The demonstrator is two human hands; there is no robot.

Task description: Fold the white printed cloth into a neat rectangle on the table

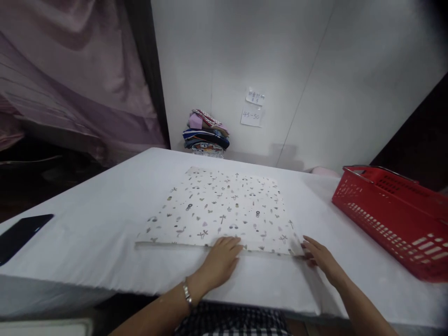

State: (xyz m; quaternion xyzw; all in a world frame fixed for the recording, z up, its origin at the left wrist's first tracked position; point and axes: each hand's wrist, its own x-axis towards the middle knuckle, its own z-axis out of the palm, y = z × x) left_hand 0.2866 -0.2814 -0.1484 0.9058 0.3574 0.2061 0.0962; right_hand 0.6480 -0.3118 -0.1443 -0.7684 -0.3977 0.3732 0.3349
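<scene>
A white cloth (210, 210) printed with small palms, birds and rainbows lies folded into a flat rectangle in front of me. My left hand (224, 259), with a metal bracelet (187, 293) on its wrist, rests on the middle of the near edge. Its fingers are stretched out and lie flat over that edge. At the near right corner of the cloth is my right hand (318, 257). Its thumb and forefinger close on the corner, while the other fingers are held a little apart; the fingertips are partly shaded.
The table has a white cover (94, 224). On the right stands a red plastic basket (385, 214); a black phone-like slab (23, 235) lies at the left edge. Folded clothes (206, 135) are stacked against the back wall, near paper notes (252, 115). Pink fabric (77, 70) hangs at left.
</scene>
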